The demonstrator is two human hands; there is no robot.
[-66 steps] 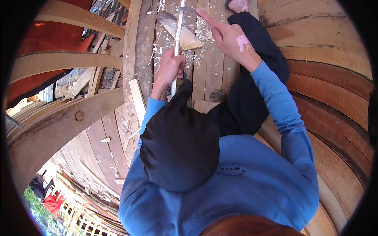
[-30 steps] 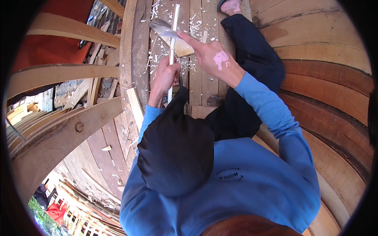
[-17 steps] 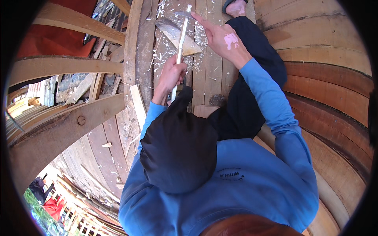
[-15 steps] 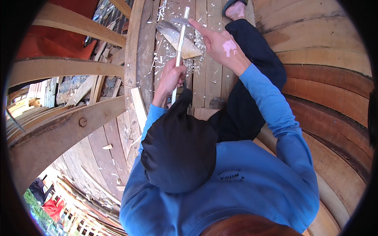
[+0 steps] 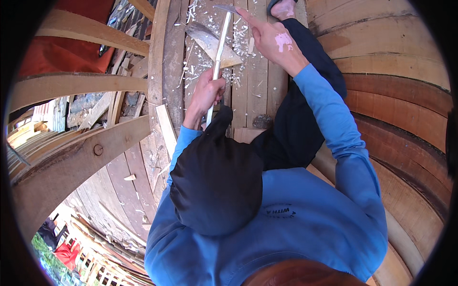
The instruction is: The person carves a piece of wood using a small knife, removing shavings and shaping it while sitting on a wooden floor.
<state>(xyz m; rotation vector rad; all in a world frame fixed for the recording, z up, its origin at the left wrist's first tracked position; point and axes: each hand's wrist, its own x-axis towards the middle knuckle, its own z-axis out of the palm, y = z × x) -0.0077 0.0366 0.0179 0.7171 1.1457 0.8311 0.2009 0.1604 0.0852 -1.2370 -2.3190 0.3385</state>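
Observation:
My left hand [image 5: 208,91] is closed round a long, pale whittled stick [image 5: 222,44], which points away from me at a slight tilt. Ahead and to the right, my right hand [image 5: 277,44] grips a knife with a curved grey blade [image 5: 226,8]; its handle is hidden inside the fist. The index finger stretches along the back of the blade. That blade is at the far tip of the stick, crossing it; I cannot tell if they touch. Below the stick, a flat offcut of wood [image 5: 218,53] with a dark grey end lies on the planks.
Pale shavings [image 5: 196,66] litter the plank floor [image 5: 257,90]. My bent right leg [image 5: 310,95] in black trousers is beside my right arm. Curved plank walls [image 5: 396,95] rise on the right. Thick timber ribs [image 5: 76,88] stand at left, and a narrow wood strip [image 5: 166,128] lies near my left forearm.
My right hand and the knife have moved away from me along the stick to its far end. My left hand keeps its grip, almost still.

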